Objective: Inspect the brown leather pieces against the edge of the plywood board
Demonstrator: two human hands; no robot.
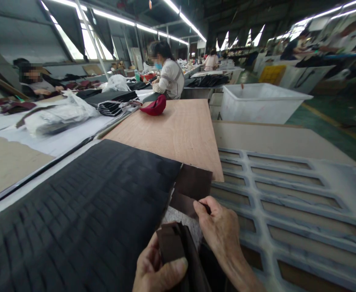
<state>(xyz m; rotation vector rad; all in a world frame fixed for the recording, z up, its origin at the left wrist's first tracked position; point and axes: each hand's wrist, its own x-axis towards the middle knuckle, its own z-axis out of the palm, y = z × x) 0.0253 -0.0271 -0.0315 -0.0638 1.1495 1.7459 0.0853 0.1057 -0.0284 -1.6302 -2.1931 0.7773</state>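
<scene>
My left hand (159, 267) is wrapped round a stack of dark brown strips (171, 244) at the bottom centre, thumb on top. Just right of it, my right hand (220, 223) pinches the right end of a brown piece (182, 204). That piece lies partly over a larger brown piece (195, 182), which reaches onto the wooden board's near edge. Left of both hands, a large black sheet (83, 202) with rows of slit-like marks covers the table. A greyish speckled surface (181, 219) shows between the hands.
A plywood board (178, 125) holds a red cap-like item (155, 106). A slotted grey frame (260, 190) lies at right, below a white bin (257, 101). Plastic-wrapped goods (59, 117) lie at left. A person (170, 77) sits beyond the board; others work further off.
</scene>
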